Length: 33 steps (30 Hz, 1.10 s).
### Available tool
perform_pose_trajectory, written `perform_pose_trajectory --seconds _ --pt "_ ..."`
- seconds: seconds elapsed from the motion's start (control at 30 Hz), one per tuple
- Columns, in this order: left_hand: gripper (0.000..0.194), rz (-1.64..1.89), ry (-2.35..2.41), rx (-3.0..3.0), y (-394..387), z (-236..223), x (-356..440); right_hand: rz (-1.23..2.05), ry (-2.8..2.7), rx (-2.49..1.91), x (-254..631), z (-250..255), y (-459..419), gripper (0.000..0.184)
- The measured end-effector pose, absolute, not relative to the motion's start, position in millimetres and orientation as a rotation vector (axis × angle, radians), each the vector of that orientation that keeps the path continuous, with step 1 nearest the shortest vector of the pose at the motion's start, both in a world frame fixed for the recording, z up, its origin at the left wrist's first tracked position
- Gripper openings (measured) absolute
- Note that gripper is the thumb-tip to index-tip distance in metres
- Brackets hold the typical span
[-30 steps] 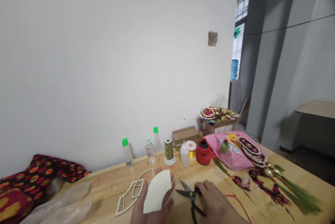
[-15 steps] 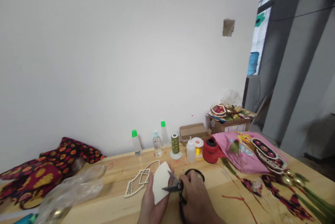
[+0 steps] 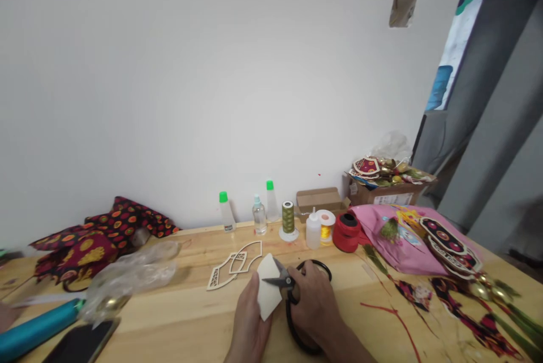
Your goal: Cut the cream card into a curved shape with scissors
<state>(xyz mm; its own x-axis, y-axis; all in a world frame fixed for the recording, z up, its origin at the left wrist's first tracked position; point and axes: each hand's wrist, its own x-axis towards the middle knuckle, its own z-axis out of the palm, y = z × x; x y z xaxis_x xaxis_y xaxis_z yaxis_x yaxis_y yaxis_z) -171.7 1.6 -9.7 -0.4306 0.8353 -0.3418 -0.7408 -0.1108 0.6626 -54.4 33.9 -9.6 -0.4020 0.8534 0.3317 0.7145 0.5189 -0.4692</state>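
A cream-coloured flat piece (image 3: 268, 290), like stiff card or felt, is gripped in my left hand (image 3: 246, 318), thumb on its near left edge. My right hand (image 3: 314, 301) grips black-handled scissors (image 3: 287, 281), fingers through the loops. The scissor blades are parted and lie across the upper right part of the cream piece; whether they bite into its edge I cannot tell. Just beyond my left hand, two pale fan-shaped openwork frames (image 3: 231, 268) overlap on the wooden table (image 3: 169, 318).
Along the wall stand glue bottles (image 3: 227, 216), a green thread spool (image 3: 288, 219) and a red thread cone (image 3: 347, 233). A pink bag (image 3: 382, 238) with ornaments lies right. Patterned fabric (image 3: 97, 244), clear plastic, a teal roll (image 3: 40, 329) and a phone (image 3: 82, 343) lie left.
The view has shifted, so more of the table's left side shows, with the phone and teal roll. The cream piece and the scissors have turned slightly, and the blades look less widely parted.
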Motion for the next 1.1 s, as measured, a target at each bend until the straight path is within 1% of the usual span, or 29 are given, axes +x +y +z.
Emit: perform_pose_trajectory --seconds 0.17,0.27,0.7,0.8,1.1 --pt "0.019 1.831 1.014 0.14 2 -10 -168 0.334 -2.254 -1.263 -47 -8 32 0.032" --pt "0.017 1.841 1.037 0.149 3 -9 -166 0.309 -2.245 -1.303 -45 -7 30 0.03" --pt "0.02 1.833 1.152 0.215 -1 -8 -164 0.322 -2.255 -1.343 -42 -11 30 0.026" --pt "0.022 1.828 1.16 0.257 0 -7 -165 0.315 -2.239 -1.363 -42 -11 30 0.029" --pt "0.021 1.819 1.194 0.285 4 -7 -164 0.329 -2.231 -1.341 -44 -11 32 0.028"
